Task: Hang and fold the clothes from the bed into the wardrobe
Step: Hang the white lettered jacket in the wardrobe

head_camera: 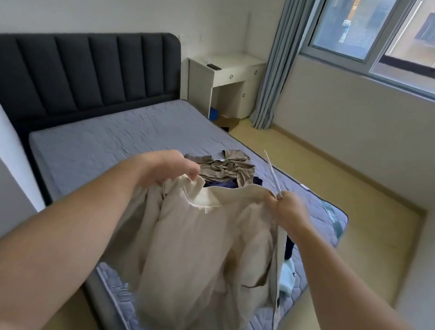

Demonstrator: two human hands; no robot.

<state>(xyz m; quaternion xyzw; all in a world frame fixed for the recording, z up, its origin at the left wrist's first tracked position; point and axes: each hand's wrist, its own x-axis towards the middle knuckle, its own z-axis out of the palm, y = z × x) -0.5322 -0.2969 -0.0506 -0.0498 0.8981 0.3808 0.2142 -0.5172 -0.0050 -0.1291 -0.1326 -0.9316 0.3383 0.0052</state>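
Observation:
A beige top (198, 251) hangs in the air over the foot of the bed (106, 149), held up by its shoulders. My left hand (171, 166) grips its left shoulder by the collar. My right hand (288, 208) pinches the right shoulder together with a thin white hanger (272, 172), whose arm sticks up and back. On the mattress behind lie a crumpled khaki garment (227, 166), a dark navy garment (222, 183) partly hidden by the top, and a white and light blue piece (287, 278) near the bed's right edge.
A dark padded headboard (84, 73) stands at the far end of the bed. A white desk (225, 82) sits in the corner beside a grey-blue curtain (281, 62) and a window (396, 36). Wooden floor (342, 224) runs along the bed's right side.

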